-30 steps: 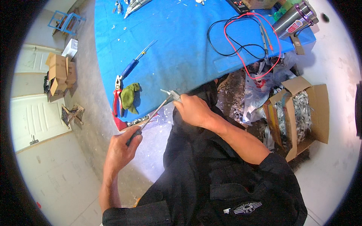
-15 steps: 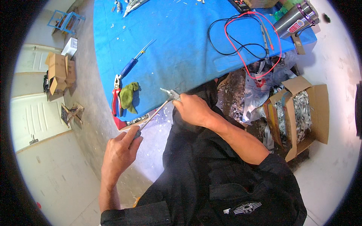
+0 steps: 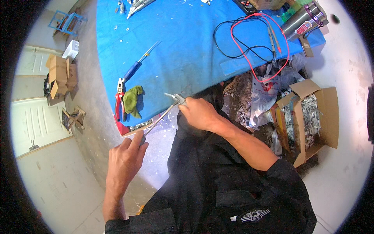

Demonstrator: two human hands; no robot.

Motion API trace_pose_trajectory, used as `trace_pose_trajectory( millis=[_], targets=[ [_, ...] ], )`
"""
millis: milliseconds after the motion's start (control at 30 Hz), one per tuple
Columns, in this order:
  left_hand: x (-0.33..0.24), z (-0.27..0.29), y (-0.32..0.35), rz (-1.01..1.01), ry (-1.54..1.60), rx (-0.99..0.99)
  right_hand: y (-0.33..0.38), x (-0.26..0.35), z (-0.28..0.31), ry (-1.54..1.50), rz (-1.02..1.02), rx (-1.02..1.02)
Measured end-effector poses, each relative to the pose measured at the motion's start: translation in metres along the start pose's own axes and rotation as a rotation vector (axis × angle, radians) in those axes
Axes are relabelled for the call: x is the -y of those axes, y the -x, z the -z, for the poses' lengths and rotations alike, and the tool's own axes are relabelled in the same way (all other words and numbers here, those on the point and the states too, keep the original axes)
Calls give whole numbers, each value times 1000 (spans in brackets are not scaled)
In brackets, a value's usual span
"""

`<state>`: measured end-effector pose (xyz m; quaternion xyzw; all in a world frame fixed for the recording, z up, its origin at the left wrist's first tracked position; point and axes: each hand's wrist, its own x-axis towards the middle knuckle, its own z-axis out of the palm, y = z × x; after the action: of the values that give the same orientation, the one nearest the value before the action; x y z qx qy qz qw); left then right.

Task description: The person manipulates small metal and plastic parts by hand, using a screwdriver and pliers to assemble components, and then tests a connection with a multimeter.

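Observation:
My left hand (image 3: 125,156) grips the handle end of a long thin metal tool (image 3: 159,118) that slants up toward the table edge. My right hand (image 3: 198,113) pinches a small silvery metal piece (image 3: 175,97) at the tool's tip, just over the near edge of the blue table (image 3: 187,50). Both hands hover above my dark-clothed lap.
On the table lie red-handled pliers (image 3: 119,99), a green cloth (image 3: 133,100), a blue-handled screwdriver (image 3: 136,67), red and black meter leads (image 3: 253,39) and a steel tumbler (image 3: 304,19). An open cardboard box of metal scraps (image 3: 307,117) and a plastic bag stand to the right.
My left hand has slid slightly down and right along the tool. The right hand stays at the tool's tip with the metal piece.

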<state>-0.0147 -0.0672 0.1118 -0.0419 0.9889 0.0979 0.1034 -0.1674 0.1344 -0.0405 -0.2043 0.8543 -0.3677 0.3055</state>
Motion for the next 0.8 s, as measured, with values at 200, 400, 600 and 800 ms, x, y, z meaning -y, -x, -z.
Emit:
trace_pose_trajectory(
  millis=[200, 400, 600, 800],
  targets=[
    [7, -1, -2, 1, 112, 30, 4, 2, 0, 27, 26, -25],
    [15, -15, -16, 152, 408, 149, 4, 0, -3, 45, 59, -65],
    [19, -31, -23, 52, 411, 38, 2, -3, -12, -53, 31, -99],
    [29, -58, -24, 89, 468, 80, -13, -29, -19, -499, 193, 52]
  ],
)
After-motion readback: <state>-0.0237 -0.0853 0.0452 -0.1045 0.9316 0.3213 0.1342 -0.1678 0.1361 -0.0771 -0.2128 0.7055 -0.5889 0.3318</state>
